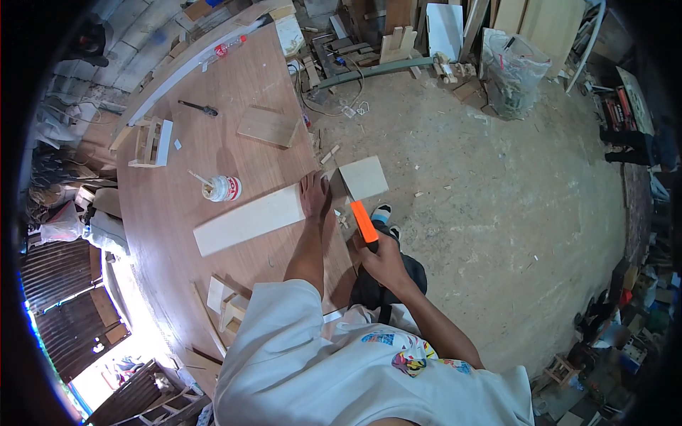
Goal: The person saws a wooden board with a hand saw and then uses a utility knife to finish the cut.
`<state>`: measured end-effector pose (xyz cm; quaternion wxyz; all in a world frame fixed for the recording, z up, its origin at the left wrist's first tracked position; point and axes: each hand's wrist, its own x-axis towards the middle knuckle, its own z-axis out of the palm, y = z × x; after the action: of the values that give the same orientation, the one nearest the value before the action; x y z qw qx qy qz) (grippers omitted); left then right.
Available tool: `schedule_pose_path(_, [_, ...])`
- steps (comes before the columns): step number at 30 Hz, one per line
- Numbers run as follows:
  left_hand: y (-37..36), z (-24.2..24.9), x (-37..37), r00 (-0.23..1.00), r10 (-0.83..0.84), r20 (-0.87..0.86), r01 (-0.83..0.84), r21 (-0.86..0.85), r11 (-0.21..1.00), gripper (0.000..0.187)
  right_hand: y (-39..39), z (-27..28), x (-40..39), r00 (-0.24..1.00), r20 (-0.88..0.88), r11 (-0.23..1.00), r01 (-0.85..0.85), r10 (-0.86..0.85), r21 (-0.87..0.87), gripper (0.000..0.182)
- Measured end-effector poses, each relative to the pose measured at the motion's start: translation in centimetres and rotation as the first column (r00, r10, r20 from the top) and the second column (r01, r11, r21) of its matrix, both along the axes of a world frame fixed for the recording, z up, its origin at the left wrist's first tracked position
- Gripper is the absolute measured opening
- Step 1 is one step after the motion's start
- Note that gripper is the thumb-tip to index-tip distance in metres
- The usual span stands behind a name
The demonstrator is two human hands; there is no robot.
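Observation:
A long pale wooden board point(249, 219) lies across the brown table, its right end reaching the table's edge. My left hand point(315, 195) holds it down near that end, fingers together over its far edge. In my right hand point(383, 257) is a handsaw point(364, 222), fingers closed round its orange and black handle. The saw's blade points away from me, just beyond the table edge and right of my left hand. A squarish pale wooden piece point(364, 177) shows right beside the blade, over the floor, at a slightly different angle from the board.
On the table point(263, 163) are an open white jar point(222, 188) with a stick in it, a flat wooden block point(268, 126), a dark tool point(198, 108), a small wooden frame point(151, 142) and a bottle point(231, 46). A bag point(513, 74) stands on the floor among planks.

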<state>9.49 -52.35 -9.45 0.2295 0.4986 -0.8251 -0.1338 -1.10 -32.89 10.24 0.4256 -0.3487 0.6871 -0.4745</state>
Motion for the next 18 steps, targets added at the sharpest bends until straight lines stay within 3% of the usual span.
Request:
schedule_pose_path(1, [0.2,0.1,0.0,0.999,-0.03,0.022,0.029,0.026,0.999,0.029,0.3,1.4,-0.1,1.0,0.002,1.0,-0.003,0.003,0.007,0.022])
schedule_pose_path(3, [0.5,0.3,-0.1,0.997,-0.056,0.047,0.054,0.048,0.997,0.027,0.6,3.8,-0.1,0.995,0.081,0.982,0.04,-0.056,0.187,0.018])
schedule_pose_path(7, [1.0,0.1,-0.2,0.995,-0.097,0.03,0.095,0.057,0.994,0.024,0.2,4.0,-0.3,0.986,0.147,0.971,0.045,-0.081,0.234,0.019])
schedule_pose_path(9, [0.6,0.2,-0.5,0.996,-0.092,0.015,0.091,0.062,0.994,0.023,-1.0,4.4,-1.1,0.965,0.247,0.939,0.0,-0.09,0.343,0.022])
schedule_pose_path(13, [-0.1,-0.1,-0.9,1.0,-0.022,-0.02,0.024,0.061,0.998,0.024,-2.7,3.5,-1.8,0.96,0.277,0.959,-0.05,-0.031,0.28,0.022])
schedule_pose_path(15, [0.3,0.3,-0.8,1.0,-0.002,-0.02,0.003,0.084,0.996,0.027,-3.2,3.5,-2.3,0.988,0.155,0.973,-0.05,0.014,0.226,0.027])
schedule_pose_path(17, [0.7,1.6,-0.6,0.999,-0.029,-0.026,0.033,0.163,0.986,0.048,-3.4,3.2,-2.4,0.984,0.179,0.977,-0.047,0.009,0.21,0.027])
schedule_pose_path(18, [0.7,1.8,-0.2,1.0,-0.018,-0.019,0.021,0.156,0.987,0.048,-3.6,3.2,-2.4,0.979,0.203,0.98,-0.043,0.002,0.195,0.027])
